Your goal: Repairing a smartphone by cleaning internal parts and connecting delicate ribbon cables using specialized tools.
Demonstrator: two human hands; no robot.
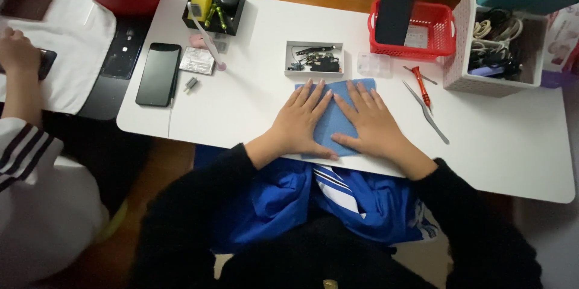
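Note:
Both my hands lie flat, palms down, on a blue cloth mat (pixel 333 121) spread on the white table (pixel 253 108) near its front edge. My left hand (pixel 300 123) covers the mat's left side, my right hand (pixel 368 121) its right side, fingers spread and pointing away from me. Neither hand holds anything. Just beyond the fingertips stands a small white tray (pixel 313 59) of dark electronic parts.
A red-handled screwdriver (pixel 421 86) and metal tweezers (pixel 427 114) lie right of the mat. A black phone (pixel 158 74) lies at left, near a black box of tools (pixel 213 4). A red basket (pixel 414 31) and white bin of cables (pixel 494 45) stand behind. Another person's hand (pixel 18 54) is far left.

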